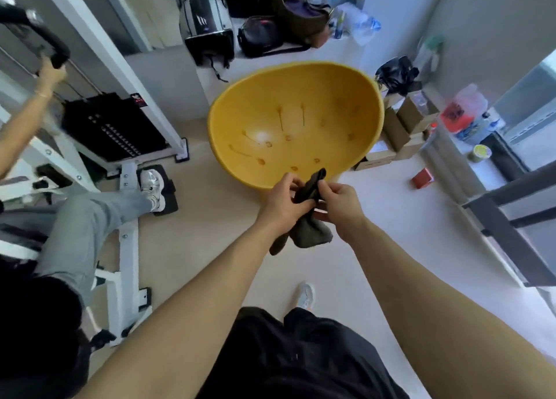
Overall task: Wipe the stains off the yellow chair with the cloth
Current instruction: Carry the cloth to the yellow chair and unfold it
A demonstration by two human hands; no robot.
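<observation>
Both hands meet in front of the yellow chair [296, 122]; left hand [284, 204] and right hand [340, 206] both pinch the dark cloth [310, 233], fingers closed on it; upper end of cloth pokes up over the chair's near rim, lower part hangs bunched below the hands; middle of cloth hidden by the fingers. Chair is a round shell, inside facing up, brownish stains [261, 161] dotted and streaked across it; base hidden under the shell. Left side: second person on a white gym machine [126, 188], mostly cut off by frame edge. Cardboard boxes [403, 125] just beside chair's right edge; bags [279, 22] behind it, blurred. Bare floor [391, 233] open near right of chair.
</observation>
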